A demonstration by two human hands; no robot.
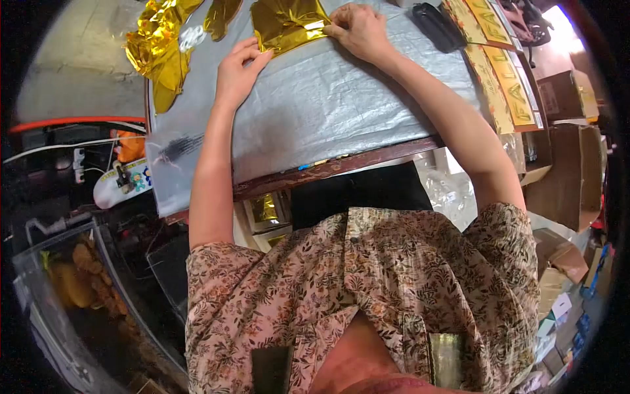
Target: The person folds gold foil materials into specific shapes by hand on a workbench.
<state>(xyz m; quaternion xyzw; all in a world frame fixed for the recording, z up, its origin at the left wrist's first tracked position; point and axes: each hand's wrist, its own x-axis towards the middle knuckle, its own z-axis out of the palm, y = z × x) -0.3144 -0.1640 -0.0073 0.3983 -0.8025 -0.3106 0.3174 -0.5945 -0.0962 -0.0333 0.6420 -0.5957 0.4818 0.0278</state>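
Note:
A shiny gold foil sheet [289,25] lies at the far side of the grey covered table [315,105]. My left hand [241,71] has its thumb and fingers closed on the sheet's near left corner. At the right edge of the same sheet, my right hand [359,29] pinches the foil with curled fingers. Crumpled gold foil [159,49] sits at the table's left end, and another gold piece [221,16] is between it and the sheet. A small clear plastic scrap [191,38] rests beside the crumpled foil.
On the right side are a black case [438,27] and boxes with yellow lettered panels [508,85]. Cardboard boxes [567,171] stand farther right. Below the table's left edge are a white board with stickers [125,184] and a clear-walled container [98,289].

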